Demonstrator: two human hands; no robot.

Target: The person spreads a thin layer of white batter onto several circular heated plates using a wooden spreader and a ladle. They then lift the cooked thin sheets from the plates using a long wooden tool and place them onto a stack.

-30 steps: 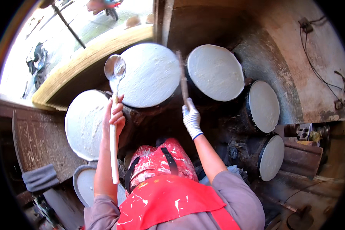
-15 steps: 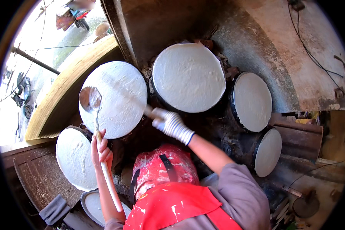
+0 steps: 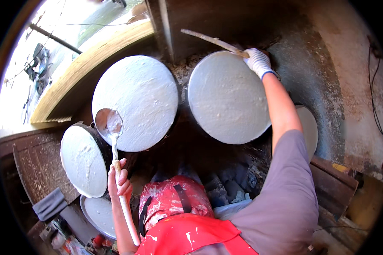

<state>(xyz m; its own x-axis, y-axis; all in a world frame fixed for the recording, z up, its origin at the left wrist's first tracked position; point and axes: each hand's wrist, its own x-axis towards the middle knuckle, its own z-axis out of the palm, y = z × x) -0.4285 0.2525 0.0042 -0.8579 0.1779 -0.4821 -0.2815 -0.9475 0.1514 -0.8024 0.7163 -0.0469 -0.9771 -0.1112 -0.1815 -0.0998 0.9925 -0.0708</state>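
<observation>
My bare left hand is wrapped round the pale handle of a metal ladle. Its bowl, smeared with white batter, hangs over the lower left edge of a round pan covered in white batter. My right hand, in a striped white glove, grips one end of a thin wooden stick. The stick points left, at the far edge of a second batter-covered pan. My right arm passes over that pan's right side.
A tilted white-coated pan stands at the left, above a round tray. Another pan is partly behind my right arm. A curved yellowish ledge borders the far left. A grey cloth lies at lower left.
My right hand has carried the stick from the left pan to the far edge of the middle one. The ladle stays over the left pan's edge. The view has shifted.
</observation>
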